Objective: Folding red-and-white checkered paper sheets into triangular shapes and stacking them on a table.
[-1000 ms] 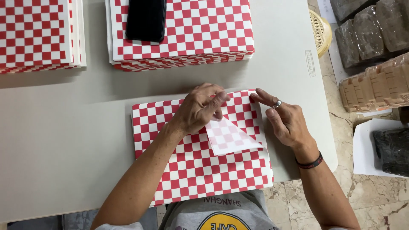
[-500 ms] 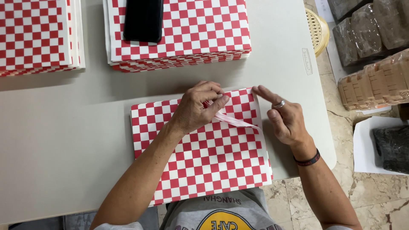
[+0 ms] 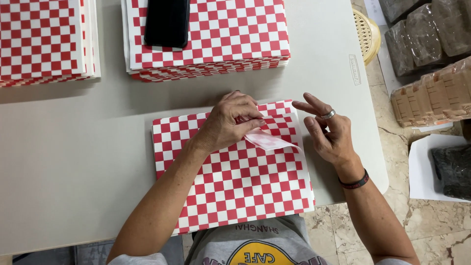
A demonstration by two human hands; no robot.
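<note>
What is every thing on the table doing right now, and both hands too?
Left hand: pinching the paper corner, shut on it.
Right hand: open, fingers spread, touching nothing.
Paper corner: folded over, pale side up.
Checked paper stack: flat under the hands.
Far stack: flat, phone on top.
Phone: screen dark, lying flat.
Left stack: flat, untouched.

The scene is bright and evenly lit from overhead, with soft, diffuse light and no harsh glare. The desk (image 3: 88, 162) shows a gentle grey shadow band under the far stacks of checkered paper (image 3: 211, 37) and a faint shadow near the right hand (image 3: 328, 130). Focus is sharp across the view; the folded paper edge looks slightly soft. Straight edges bow mildly toward the frame borders.
</note>
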